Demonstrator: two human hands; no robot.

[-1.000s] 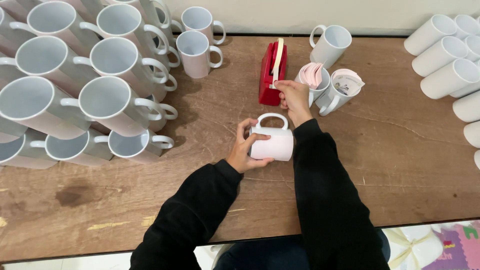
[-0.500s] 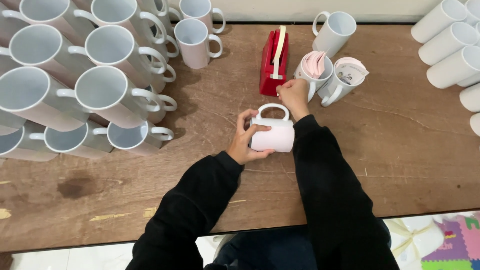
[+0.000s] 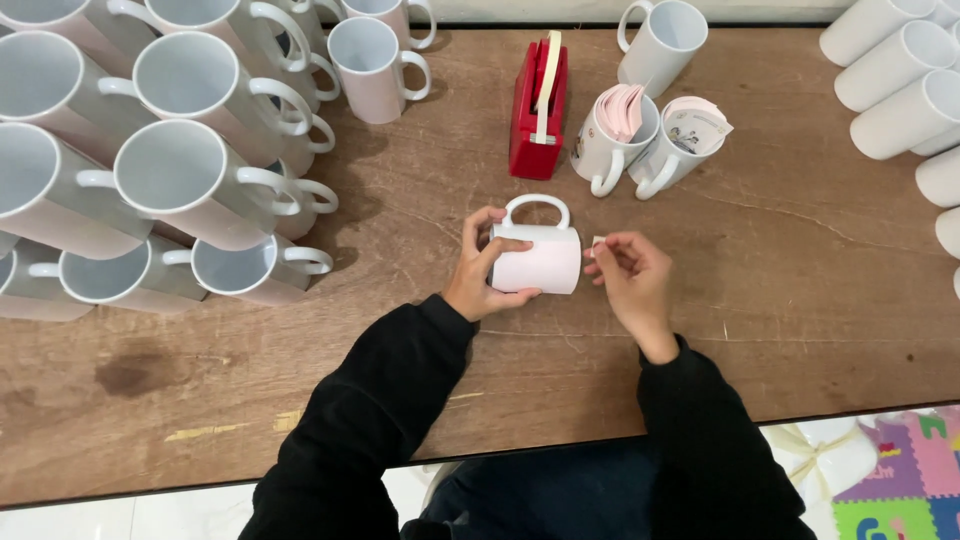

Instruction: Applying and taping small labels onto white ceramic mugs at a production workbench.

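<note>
Left hand (image 3: 478,272) clasps a white mug (image 3: 537,258); right hand (image 3: 628,277) pinches tape.

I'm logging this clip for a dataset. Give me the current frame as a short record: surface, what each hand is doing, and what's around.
surface: wooden table
left hand: grips a white mug lying on its side, handle pointing away from the person
right hand: beside the mug's end, pinching a small pale piece of tape
behind mug: red tape dispenser; two mugs stuffed with paper sheets
left side: stacked white mugs
right edge: more mugs on their sides
</note>
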